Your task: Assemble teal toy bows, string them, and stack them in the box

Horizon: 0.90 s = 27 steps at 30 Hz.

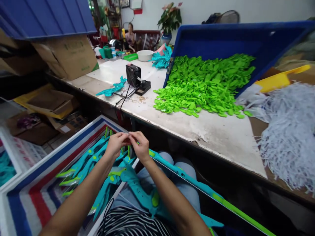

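My left hand [115,144] and my right hand [141,146] meet above the edge of a striped box, their fingertips pinched together. Whatever is between the fingertips is too small to make out. Across my lap lies a curved teal plastic piece [136,186] with green parts. A long, narrow teal and green strip [194,183] runs from near my right hand toward the lower right. Several similar teal and green pieces [85,160] are stacked in the box [36,186], partly hidden by my left forearm.
A worktable [172,126] stands ahead. On it, loose green pieces [204,85] spill from a tipped blue bin [221,36], near a small black device [134,77], rubber bands [140,98] and teal parts [113,89]. Shredded paper [290,131] is at right. A person [130,36] sits far back.
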Tool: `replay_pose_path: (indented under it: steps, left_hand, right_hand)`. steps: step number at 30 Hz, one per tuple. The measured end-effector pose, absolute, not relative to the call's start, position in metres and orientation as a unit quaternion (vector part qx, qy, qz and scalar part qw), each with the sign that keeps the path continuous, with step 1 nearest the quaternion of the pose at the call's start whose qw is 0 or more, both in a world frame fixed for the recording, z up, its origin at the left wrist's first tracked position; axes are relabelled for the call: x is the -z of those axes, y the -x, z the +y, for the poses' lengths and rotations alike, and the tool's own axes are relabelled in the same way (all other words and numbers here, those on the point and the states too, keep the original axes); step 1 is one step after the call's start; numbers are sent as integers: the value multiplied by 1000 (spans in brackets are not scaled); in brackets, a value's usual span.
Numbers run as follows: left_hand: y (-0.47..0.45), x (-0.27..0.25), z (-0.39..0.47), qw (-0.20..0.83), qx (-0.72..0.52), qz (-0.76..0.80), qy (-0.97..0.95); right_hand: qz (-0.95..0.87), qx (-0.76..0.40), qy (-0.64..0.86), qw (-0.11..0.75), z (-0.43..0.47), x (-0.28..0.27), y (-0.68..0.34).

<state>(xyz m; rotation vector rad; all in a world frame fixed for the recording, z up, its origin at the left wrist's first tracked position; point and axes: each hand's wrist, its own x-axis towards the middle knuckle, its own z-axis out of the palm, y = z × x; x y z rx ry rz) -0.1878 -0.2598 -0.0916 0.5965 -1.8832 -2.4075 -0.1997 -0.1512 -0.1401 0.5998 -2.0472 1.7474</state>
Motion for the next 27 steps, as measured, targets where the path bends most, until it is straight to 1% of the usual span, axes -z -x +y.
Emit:
replay_pose_path:
  steps: [5,9,17,23,25,27]
  left_hand:
    - [190,85,-268,-48,779,-603,-169]
    - [190,82,-272,-66,754,-641,-125]
    - [189,83,-266,-24,669,-739,-74]
    - [190,101,-266,50,574,-815,-63]
    - [190,103,-268,42,550,-833,-47]
    - [188,103,-271,11,562,-827,-25]
  right_hand:
    - [-747,-583,-242,209,-144,138,204]
    - [-761,-549,-266,221,-142,138,206]
    - [-813,-483,-247,211,-136,135,204]
    - [-814,-488,-229,218,-132,143,204]
    - [-808,-496,-232,219,-131,146,202]
    - [-802,-503,-241,215,-130,149,199]
